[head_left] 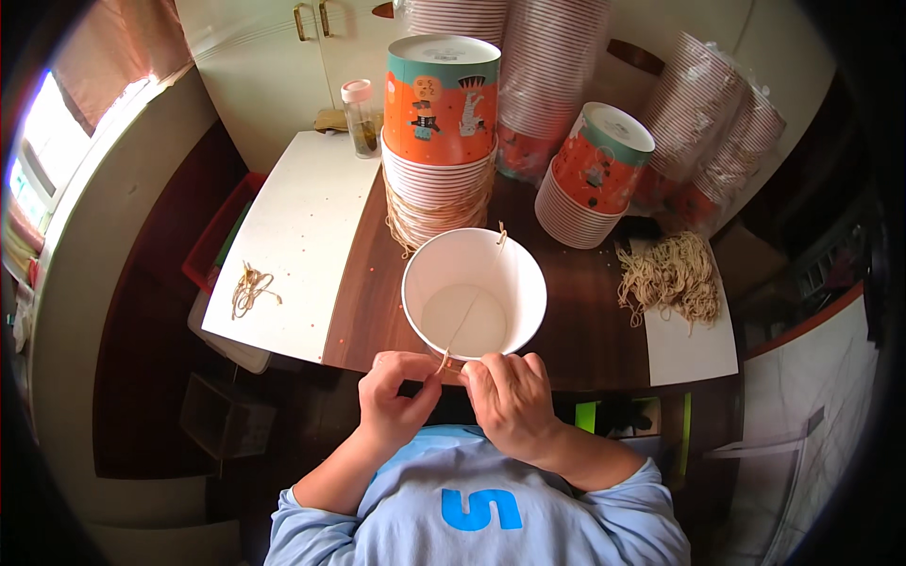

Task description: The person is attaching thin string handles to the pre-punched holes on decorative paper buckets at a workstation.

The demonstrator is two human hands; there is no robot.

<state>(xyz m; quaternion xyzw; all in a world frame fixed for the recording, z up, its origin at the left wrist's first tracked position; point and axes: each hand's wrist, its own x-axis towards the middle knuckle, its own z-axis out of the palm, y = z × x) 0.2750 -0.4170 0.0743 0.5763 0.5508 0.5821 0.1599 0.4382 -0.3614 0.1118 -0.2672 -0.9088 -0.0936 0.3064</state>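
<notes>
A white paper bucket [474, 297] stands with its mouth toward me at the near edge of the table. A thin cord [461, 325] crosses its inside, and a knotted bit of cord shows at the far rim. At the near rim, my left hand [401, 391] pinches the cord's end between thumb and forefinger. Close beside it, my right hand [510, 396] is closed with its fingertips on the same cord by the rim. Exactly how the cord runs between the fingertips is too small to tell.
Behind the bucket rises a tall stack of orange-and-green buckets [442, 108] with cords around it. Right of it are a shorter stack [604, 174], plastic-wrapped stacks [694, 104] and a heap of cords [672, 278]. Leftward lie a loose cord [251, 289] and a lidded bottle [360, 118].
</notes>
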